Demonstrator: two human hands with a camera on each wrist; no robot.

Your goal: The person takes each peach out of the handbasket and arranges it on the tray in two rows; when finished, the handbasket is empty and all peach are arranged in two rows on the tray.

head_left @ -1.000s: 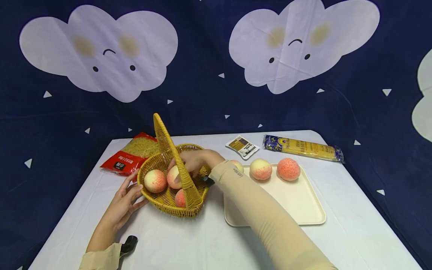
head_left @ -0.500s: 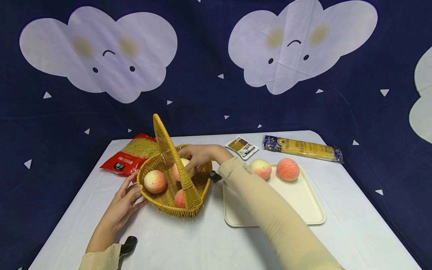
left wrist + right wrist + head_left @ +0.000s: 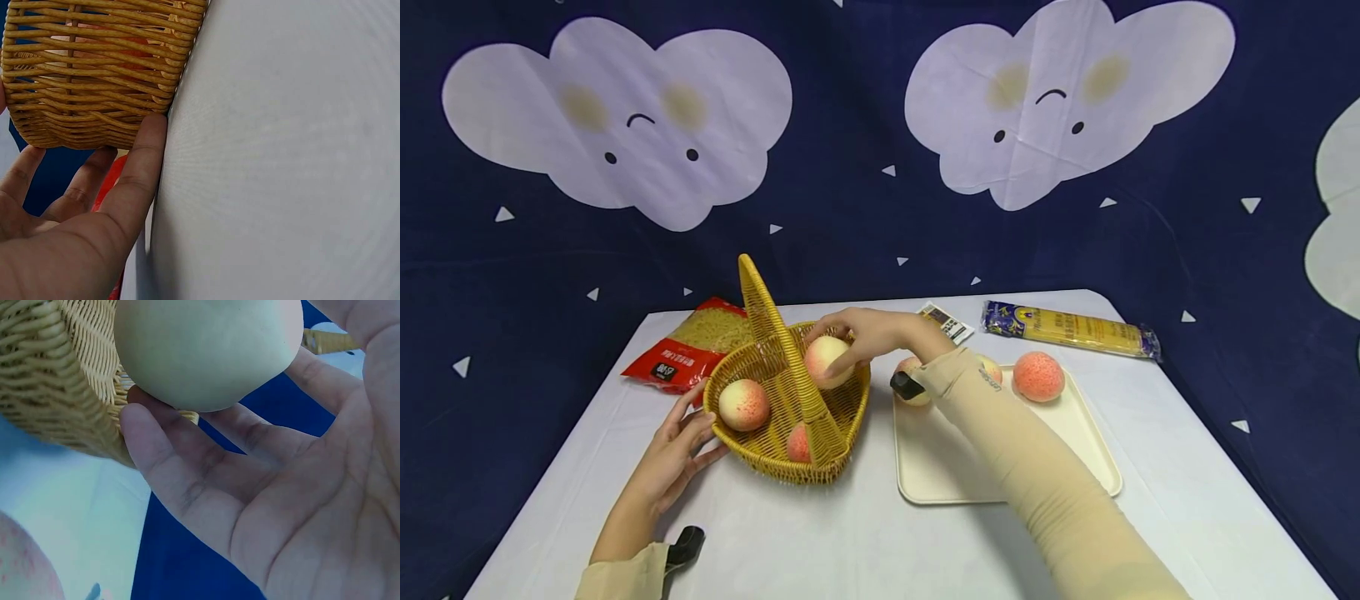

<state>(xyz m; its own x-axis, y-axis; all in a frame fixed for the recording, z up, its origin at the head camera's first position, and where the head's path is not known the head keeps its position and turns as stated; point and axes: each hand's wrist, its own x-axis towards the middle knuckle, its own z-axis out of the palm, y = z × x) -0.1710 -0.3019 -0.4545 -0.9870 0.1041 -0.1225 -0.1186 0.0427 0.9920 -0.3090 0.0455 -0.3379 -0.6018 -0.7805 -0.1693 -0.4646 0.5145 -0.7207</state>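
Observation:
My right hand (image 3: 880,333) grips a pale, pink-tinged peach (image 3: 826,360) over the right part of a yellow wicker basket (image 3: 850,421). The right wrist view shows its fingers curled round the same peach (image 3: 209,350), near the basket rim. Inside the basket lie one peach (image 3: 744,405) at the left and another peach (image 3: 798,444), partly hidden by the handle (image 3: 793,354). My left hand (image 3: 666,458) touches the basket's left side with extended fingers. In the left wrist view, fingertips of the left hand (image 3: 106,219) rest against the woven wall (image 3: 94,81).
Right of the basket stands a cream tray (image 3: 940,475) with a partly hidden peach (image 3: 913,396), another peach (image 3: 992,368) and a redder peach (image 3: 1039,377). Behind lie a red pasta bag (image 3: 685,354), a small white packet (image 3: 953,327) and a long spaghetti pack (image 3: 1071,329).
My right hand has moved right and up with the peach, from the basket's middle, behind the handle, to its right side. The left hand stays at the basket.

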